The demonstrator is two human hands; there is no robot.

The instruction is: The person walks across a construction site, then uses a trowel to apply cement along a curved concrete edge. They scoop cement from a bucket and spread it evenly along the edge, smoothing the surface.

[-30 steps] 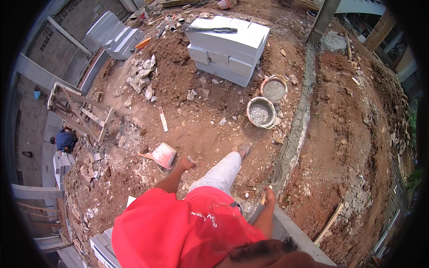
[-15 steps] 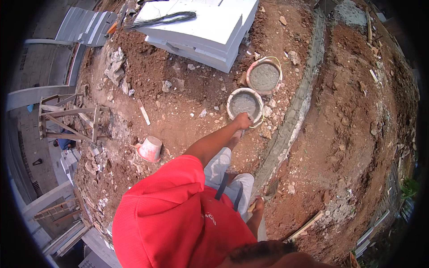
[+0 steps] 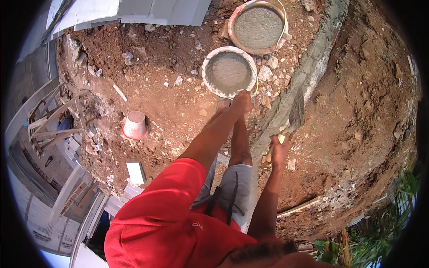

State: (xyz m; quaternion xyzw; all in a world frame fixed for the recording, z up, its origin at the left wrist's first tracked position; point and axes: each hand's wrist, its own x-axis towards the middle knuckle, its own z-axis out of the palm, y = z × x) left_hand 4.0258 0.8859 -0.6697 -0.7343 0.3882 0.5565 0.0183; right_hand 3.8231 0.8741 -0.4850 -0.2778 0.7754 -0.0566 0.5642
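My left hand (image 3: 241,102) is closed on the near rim of a round bucket (image 3: 207,80) filled with wet grey mortar (image 3: 230,72). In my right hand (image 3: 279,153) is a trowel (image 3: 296,110), its pale handle end showing above the fist. The trowel's blade lies over the edge of a long strip of grey mortar (image 3: 278,119), to the right of my legs; whether it touches the strip I cannot tell. Just beyond the first bucket stands a second, reddish-rimmed bucket (image 3: 232,31), also full of mortar, with a yellowish handle.
Large pale blocks (image 3: 165,11) are stacked at the far left. An upturned bucket (image 3: 135,125) sits on the reddish soil, near a white block (image 3: 136,172). Further left stands a wooden trestle (image 3: 56,118). Stones (image 3: 265,73) lie beside the mortar strip, and a plank (image 3: 299,207) lies at lower right.
My right hand has moved forward with the trowel, away from beside my legs. My left hand stays on the bucket rim. The view has shifted, so the buckets appear larger and higher.
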